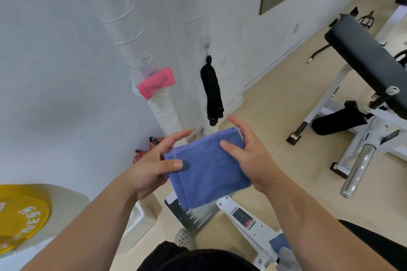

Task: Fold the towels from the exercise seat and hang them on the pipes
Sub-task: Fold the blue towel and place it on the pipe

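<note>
yellow weight plate (21, 215) sits at the far left edge, low in view. further right, a pink towel (156, 82) hangs folded over a white wrapped pipe (164, 114) that runs down the white wall. below it the left hand (152, 168) holds the left edge of a folded blue towel (209, 171), thumb laid on top and the fingers reaching out behind the cloth. the towel is held in the air between both hands, above the floor and the white machine frame, near the pipe but not touching it. just above it a black cloth (212, 92) dangles from a wall hook. the right hand (247, 153) grips the towel's far right corner, thumb on top and fingers curled round the edge. the hands are apart, one at each side. to the right stands the black padded exercise seat (370, 59), with a chrome bar (357, 170) below it.
</note>
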Demonstrator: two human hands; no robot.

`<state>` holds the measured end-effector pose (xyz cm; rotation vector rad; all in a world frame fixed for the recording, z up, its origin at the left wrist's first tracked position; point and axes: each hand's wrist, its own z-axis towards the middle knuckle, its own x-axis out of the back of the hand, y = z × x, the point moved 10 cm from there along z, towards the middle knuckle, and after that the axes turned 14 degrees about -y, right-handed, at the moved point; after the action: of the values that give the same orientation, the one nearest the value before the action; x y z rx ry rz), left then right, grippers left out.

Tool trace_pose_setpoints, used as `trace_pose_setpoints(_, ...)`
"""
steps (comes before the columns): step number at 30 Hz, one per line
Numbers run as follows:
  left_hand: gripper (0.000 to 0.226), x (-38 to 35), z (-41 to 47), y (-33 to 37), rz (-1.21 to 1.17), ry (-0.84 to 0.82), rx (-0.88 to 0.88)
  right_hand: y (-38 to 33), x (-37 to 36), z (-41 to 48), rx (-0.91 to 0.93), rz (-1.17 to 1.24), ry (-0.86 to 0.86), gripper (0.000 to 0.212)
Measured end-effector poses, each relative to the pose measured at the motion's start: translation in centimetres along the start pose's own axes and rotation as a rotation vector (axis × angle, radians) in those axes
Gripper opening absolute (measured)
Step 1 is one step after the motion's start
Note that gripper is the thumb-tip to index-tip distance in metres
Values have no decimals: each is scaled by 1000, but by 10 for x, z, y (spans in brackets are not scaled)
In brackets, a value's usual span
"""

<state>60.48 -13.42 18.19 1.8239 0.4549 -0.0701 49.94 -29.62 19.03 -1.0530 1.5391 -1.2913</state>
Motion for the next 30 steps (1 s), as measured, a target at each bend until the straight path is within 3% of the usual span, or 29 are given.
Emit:
trace_pose_setpoints(4, 81, 49, -9, 1, -108, 332, -121, -1, -8, 31, -29, -19, 122, 52)
trace_pose_setpoints(7, 69, 84, -12, 12, -163, 479, -204, -3, -30, 57, -96, 11, 73, 46)
trace_pose_setpoints(12, 39, 137, -23, 45, -62, 597, -231, -17, -72, 91, -141, -172, -43, 28)
trace_pose_setpoints(16, 22, 171, -25, 61, -8, 544, -168, -33, -96, 119, -133, -232, 4, 33)
trace_pose_setpoints(19, 28, 174, -28, 90, 98, 406, -259, -55, -101, 136, -79, -292, 49, 43)
trace_pose_setpoints(22, 72, 173, -29, 115, 426, 284, -290, -80, -105, 145, -58, -323, 46, 56)
trace_pose_setpoints(24, 83, 174, -26, 133, 559, 289, -312, -99, -107, 151, -40, -393, 23, 63)
trace_pose_setpoints(30, 65, 185, -25, 197, 708, 462, -386, -155, -100, 178, 41, -724, 52, 76)
